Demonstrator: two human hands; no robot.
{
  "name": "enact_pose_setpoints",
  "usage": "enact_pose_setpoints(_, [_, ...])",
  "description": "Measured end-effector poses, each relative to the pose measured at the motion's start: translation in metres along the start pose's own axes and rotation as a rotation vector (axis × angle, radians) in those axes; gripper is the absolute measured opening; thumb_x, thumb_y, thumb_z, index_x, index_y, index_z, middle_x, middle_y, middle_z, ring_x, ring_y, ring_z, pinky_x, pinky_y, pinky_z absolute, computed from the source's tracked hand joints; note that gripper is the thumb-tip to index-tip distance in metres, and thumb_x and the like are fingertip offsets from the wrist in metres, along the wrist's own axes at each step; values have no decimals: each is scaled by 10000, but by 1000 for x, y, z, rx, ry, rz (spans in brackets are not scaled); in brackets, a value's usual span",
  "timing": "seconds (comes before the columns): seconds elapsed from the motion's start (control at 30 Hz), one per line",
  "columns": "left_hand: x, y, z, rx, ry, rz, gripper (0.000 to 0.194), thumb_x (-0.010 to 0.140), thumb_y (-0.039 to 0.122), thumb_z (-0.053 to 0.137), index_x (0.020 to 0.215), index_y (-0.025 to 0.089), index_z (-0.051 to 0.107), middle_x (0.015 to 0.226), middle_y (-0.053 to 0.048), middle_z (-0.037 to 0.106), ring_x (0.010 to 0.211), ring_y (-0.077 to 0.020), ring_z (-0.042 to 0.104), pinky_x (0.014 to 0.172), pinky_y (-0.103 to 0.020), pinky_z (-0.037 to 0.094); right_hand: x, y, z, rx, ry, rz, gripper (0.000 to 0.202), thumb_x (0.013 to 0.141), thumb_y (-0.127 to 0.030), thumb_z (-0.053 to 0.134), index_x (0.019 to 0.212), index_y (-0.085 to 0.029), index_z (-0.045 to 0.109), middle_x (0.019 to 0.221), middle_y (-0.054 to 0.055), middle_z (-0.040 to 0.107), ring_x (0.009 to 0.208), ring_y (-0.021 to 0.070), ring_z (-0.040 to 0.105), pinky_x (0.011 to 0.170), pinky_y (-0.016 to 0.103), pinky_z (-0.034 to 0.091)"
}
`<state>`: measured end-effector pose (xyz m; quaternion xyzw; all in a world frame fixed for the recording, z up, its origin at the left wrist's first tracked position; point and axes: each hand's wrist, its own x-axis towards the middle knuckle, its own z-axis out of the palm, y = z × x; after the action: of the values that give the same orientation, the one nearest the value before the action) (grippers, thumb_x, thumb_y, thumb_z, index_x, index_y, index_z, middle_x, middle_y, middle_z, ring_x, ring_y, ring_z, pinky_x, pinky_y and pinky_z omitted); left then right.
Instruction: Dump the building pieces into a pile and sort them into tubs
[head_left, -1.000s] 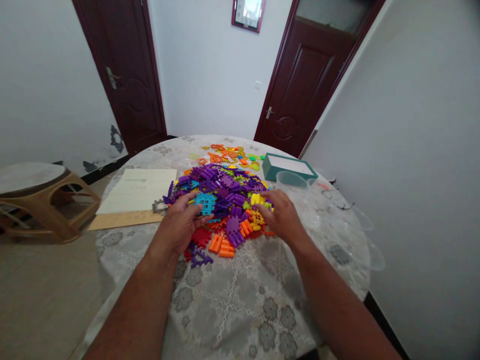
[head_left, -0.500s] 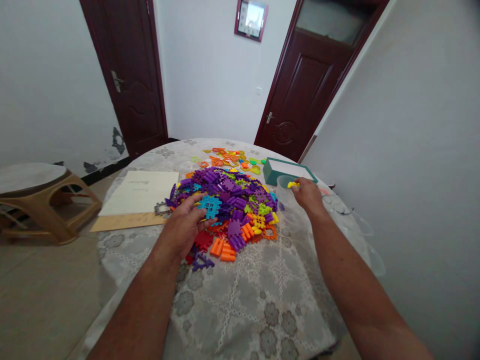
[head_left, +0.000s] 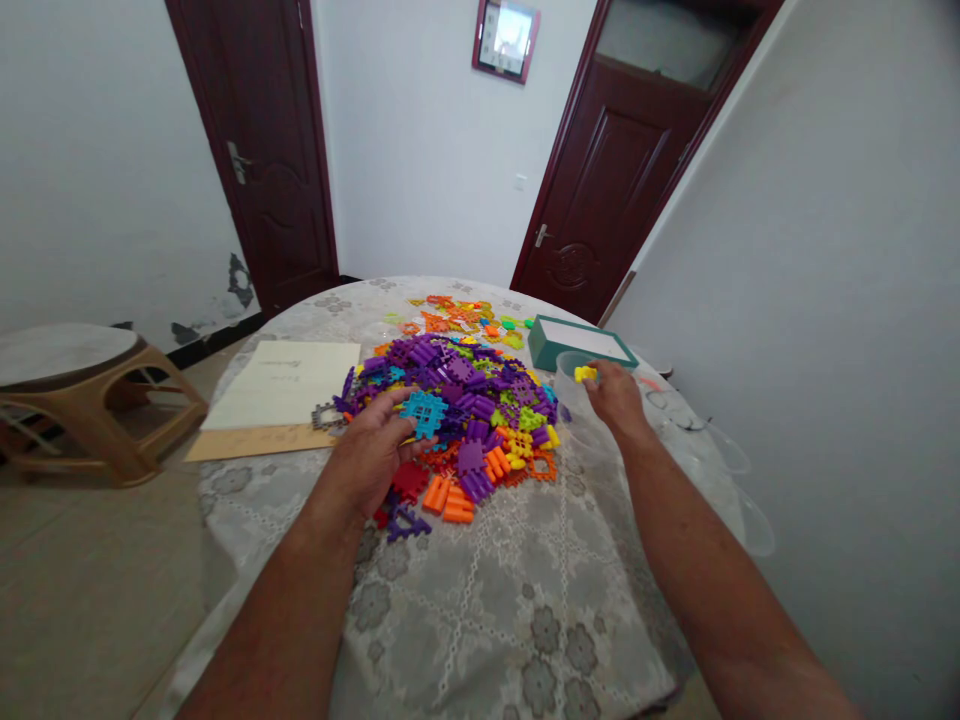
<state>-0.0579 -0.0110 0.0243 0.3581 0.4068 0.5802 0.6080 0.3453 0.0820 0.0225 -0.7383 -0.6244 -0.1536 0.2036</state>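
My left hand (head_left: pixel 373 445) is closed on a light blue interlocking plastic block (head_left: pixel 424 413), a flat square piece with notched edges. It is held at the near left side of a large pile of plastic building blocks (head_left: pixel 480 400), mostly purple with green, yellow, orange and red ones. To the right of the pile, my right hand (head_left: pixel 616 395) pinches a small yellow block (head_left: pixel 584 374). That block is over the mouth of a clear plastic tub (head_left: pixel 571 410); whether it touches the tub I cannot tell.
Behind the tub lies a green box (head_left: pixel 581 345) with a white top. Loose orange and yellow pieces (head_left: pixel 457 317) lie at the back. Sheets of paper (head_left: pixel 281 385) are on the left. Clear lids (head_left: pixel 750 520) rest by the right edge. A stool (head_left: pixel 97 400) stands left of the table.
Both hands keep nearly the same places, still holding the blue and yellow blocks. The whole view has shifted very slightly.
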Motion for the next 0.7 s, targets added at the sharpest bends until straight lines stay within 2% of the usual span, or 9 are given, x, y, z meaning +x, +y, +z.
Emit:
enact_pose_setpoints(0.23, [-1, 0, 0, 38, 3, 1, 530, 732, 165, 737, 1257, 217, 692, 931, -21, 703, 836, -163, 705, 761, -322, 667, 6, 3, 4, -74, -30, 62, 380, 986, -293, 569, 1332, -168, 665, 1267, 163, 712, 1154, 297, 659, 1004, 401, 473])
enact_pose_setpoints(0.43, [-2, 0, 0, 31, -18, 11, 499, 739, 185, 737, 1235, 221, 701, 1037, -49, 729, 892, -186, 711, 771, -358, 674, 4, 4, 5, -107, -77, 75, 391, 989, -310, 566, 1341, -167, 659, 1275, 168, 717, 1161, 296, 667, 969, 390, 492])
enact_pose_setpoints(0.7, [0, -2, 0, 27, -21, 8, 489, 737, 192, 753, 1224, 225, 711, 919, -17, 710, 830, -162, 698, 762, -323, 665, 8, 3, 1, -127, -130, 106, 381, 983, -318, 570, 1316, -182, 694, 1264, 166, 737, 1140, 305, 684, 952, 399, 500])
